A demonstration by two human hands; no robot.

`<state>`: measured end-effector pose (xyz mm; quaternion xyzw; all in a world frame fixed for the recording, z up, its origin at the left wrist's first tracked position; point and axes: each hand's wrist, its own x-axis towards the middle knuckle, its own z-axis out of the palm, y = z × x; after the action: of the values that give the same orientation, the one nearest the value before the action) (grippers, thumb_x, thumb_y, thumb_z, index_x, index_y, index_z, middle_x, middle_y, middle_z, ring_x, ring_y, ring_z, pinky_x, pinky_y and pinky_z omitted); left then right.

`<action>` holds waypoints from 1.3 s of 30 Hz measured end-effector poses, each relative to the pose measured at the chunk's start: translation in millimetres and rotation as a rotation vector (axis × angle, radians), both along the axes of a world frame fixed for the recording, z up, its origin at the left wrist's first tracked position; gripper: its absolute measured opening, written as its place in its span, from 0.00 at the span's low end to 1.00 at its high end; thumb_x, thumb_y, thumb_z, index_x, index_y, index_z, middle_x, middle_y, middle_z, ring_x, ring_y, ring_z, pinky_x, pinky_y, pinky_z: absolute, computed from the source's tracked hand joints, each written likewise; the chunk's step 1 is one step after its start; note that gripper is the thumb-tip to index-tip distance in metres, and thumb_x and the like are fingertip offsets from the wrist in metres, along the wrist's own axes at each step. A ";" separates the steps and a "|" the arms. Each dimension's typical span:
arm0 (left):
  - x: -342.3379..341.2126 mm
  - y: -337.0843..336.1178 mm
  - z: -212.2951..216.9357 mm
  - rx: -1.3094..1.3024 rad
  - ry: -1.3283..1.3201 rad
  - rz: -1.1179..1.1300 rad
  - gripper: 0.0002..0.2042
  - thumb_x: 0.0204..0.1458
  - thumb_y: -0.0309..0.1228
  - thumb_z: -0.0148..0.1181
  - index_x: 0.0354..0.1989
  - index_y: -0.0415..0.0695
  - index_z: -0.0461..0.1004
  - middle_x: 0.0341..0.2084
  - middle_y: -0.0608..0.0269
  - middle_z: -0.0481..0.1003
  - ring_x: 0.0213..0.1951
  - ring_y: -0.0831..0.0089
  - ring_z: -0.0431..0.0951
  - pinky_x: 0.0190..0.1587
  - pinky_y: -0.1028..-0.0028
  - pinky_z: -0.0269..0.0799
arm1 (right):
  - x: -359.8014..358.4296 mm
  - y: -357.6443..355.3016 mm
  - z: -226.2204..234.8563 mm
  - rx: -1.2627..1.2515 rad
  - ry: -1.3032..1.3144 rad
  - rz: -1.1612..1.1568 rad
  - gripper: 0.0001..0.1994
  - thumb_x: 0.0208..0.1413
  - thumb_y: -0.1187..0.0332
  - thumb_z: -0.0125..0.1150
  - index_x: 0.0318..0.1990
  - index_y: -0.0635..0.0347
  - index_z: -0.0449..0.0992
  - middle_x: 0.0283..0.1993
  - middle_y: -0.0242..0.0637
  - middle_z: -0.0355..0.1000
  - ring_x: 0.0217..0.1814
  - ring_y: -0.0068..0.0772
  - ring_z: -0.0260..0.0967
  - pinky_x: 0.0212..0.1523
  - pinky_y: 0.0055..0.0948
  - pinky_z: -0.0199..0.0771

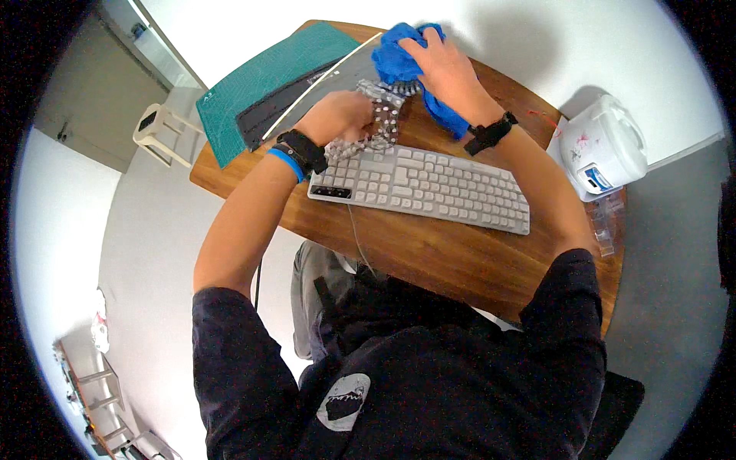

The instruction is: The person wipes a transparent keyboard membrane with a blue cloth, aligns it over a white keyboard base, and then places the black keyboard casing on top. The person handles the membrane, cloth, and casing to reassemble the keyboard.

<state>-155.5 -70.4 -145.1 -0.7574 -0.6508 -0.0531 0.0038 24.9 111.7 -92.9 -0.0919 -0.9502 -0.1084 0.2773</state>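
My right hand is closed over a bunched blue cloth at the far side of the table, and part of the cloth hangs down beneath the wrist. To its left, my left hand has its fingers curled at a limp, white-dotted, grey piece; blur keeps me from telling its material. That piece reaches down to the upper left corner of a white keyboard, which lies at a slant in front of both hands. A thin cable runs from the keyboard's near edge.
A green cutting mat lies at the table's far left, with a dark flat panel partly over it. A pale thin strip runs alongside. A white rice cooker stands on the right, near clear plastic pieces. A stool stands beyond.
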 end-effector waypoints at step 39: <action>9.5 15.5 20.5 -0.164 0.048 0.077 0.10 0.43 0.38 0.70 0.25 0.44 0.84 0.26 0.47 0.81 0.34 0.46 0.84 0.38 0.53 0.81 | 4.8 14.5 -32.0 -0.249 -0.367 -0.042 0.26 0.52 0.69 0.69 0.61 0.47 0.75 0.57 0.44 0.71 0.56 0.53 0.76 0.53 0.49 0.80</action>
<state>-146.1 -54.9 -124.6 -0.7305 -0.6814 0.0189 -0.0407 29.7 126.2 -124.8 -0.1241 -0.9886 -0.0109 0.0842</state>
